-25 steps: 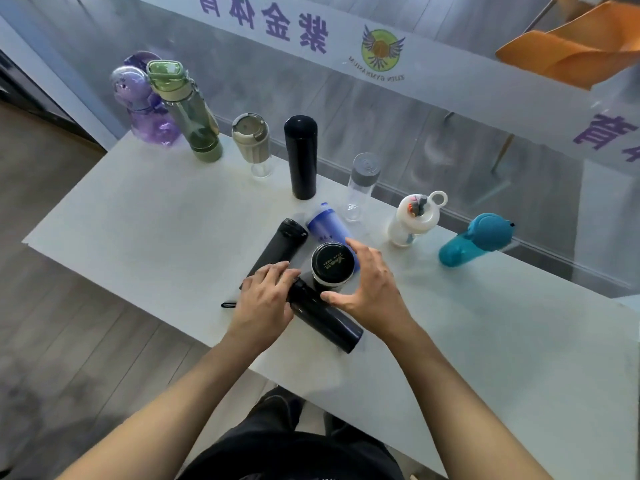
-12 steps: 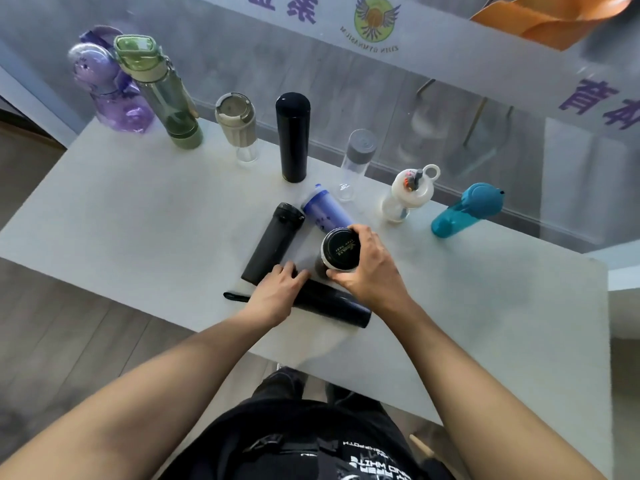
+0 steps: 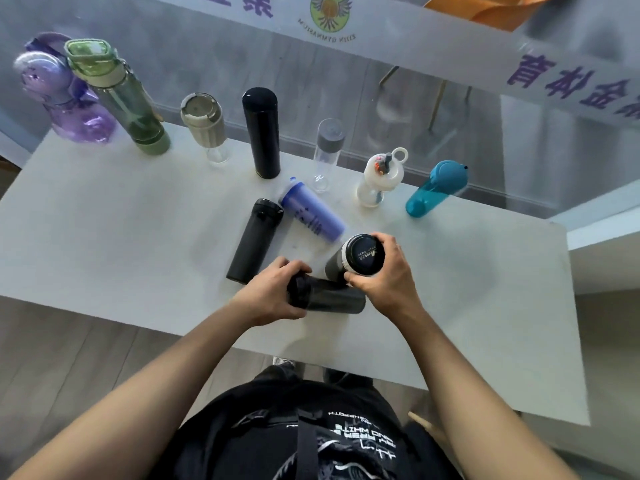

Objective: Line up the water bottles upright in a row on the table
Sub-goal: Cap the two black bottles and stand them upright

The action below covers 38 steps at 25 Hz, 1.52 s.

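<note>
A row of upright bottles stands along the far edge of the white table (image 3: pixel 121 237): purple (image 3: pixel 65 98), green (image 3: pixel 121 102), beige-lidded (image 3: pixel 204 123), tall black (image 3: pixel 261 133), clear with grey cap (image 3: pixel 327 150), white with a ring lid (image 3: pixel 379 178) and teal (image 3: pixel 434 190). Nearer me a black flask (image 3: pixel 254 240) and a blue bottle (image 3: pixel 311 216) lie on their sides. My left hand (image 3: pixel 273 294) grips the cap end of a dark bottle (image 3: pixel 332 299) lying across the table. My right hand (image 3: pixel 384 275) holds a black-lidded flask (image 3: pixel 360 258), tilted and lifted at its top.
A glass wall with a printed banner (image 3: pixel 346 26) runs right behind the row of bottles. The table's near edge passes just below my hands, and its right half (image 3: pixel 485 289) is bare. An orange chair (image 3: pixel 485 8) shows beyond the glass.
My right hand has raised the black-lidded flask and shifted it to the right, uncovering more of the blue bottle. My left hand has closed around the lying dark bottle's cap end.
</note>
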Each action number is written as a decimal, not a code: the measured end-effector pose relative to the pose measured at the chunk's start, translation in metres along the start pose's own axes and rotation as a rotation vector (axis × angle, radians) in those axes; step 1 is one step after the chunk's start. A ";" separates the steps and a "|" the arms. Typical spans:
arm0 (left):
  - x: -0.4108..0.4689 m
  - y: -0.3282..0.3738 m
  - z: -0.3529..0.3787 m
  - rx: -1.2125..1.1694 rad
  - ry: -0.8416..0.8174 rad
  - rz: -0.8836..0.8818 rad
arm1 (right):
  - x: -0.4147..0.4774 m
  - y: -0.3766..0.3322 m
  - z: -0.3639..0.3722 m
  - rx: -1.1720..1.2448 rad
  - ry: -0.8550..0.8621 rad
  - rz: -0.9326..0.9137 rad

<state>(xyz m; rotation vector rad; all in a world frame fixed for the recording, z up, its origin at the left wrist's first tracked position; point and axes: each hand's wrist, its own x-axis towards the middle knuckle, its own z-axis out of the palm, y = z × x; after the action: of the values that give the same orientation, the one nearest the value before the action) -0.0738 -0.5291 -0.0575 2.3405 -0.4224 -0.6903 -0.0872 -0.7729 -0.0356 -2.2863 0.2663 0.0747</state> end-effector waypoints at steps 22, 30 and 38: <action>0.096 0.168 0.068 -0.050 0.174 0.146 | 0.022 0.155 -0.163 0.068 0.332 0.230; 0.147 0.226 0.101 -0.048 0.267 0.062 | 0.124 0.184 -0.210 0.057 0.194 0.098; 0.159 0.245 0.119 -0.076 0.345 0.015 | 0.178 0.187 -0.219 0.051 0.148 0.042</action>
<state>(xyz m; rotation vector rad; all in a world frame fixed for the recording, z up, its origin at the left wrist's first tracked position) -0.0424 -0.8417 -0.0291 2.3214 -0.2529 -0.2795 0.0386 -1.0863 -0.0515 -2.2386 0.3894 -0.0796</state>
